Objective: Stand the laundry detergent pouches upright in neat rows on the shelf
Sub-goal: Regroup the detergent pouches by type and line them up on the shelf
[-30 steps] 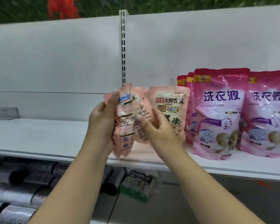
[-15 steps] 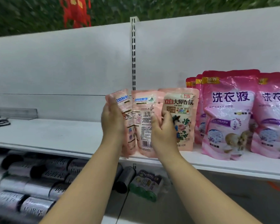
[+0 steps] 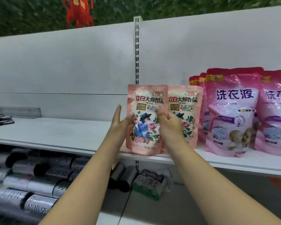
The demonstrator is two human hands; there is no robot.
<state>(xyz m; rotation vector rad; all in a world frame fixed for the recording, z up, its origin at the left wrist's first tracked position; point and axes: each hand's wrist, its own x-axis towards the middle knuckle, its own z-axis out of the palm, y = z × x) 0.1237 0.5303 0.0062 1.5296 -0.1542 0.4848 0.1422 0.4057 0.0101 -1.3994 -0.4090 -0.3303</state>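
Note:
A peach-pink detergent pouch (image 3: 146,120) with a flower picture stands upright at the front edge of the white shelf (image 3: 58,133), label facing me. My right hand (image 3: 168,125) grips its right side, thumb on the front. My left hand (image 3: 120,122) touches its left edge with straight fingers. A second matching pouch (image 3: 187,111) stands right beside it, partly behind my right hand. Whether more pouches sit behind the front one is hidden.
Larger bright pink detergent bags (image 3: 232,114) stand in rows at the right. Dark flat packs (image 3: 0,120) and a clear divider (image 3: 19,112) lie at the far left. Below, silver-black rolls (image 3: 39,179) and a green-white pack (image 3: 149,182) fill the lower shelf.
The pouches I held fanned out with their backs showing now stand on the shelf with the front label facing me. My left hand has opened and moved to the pouch's left edge.

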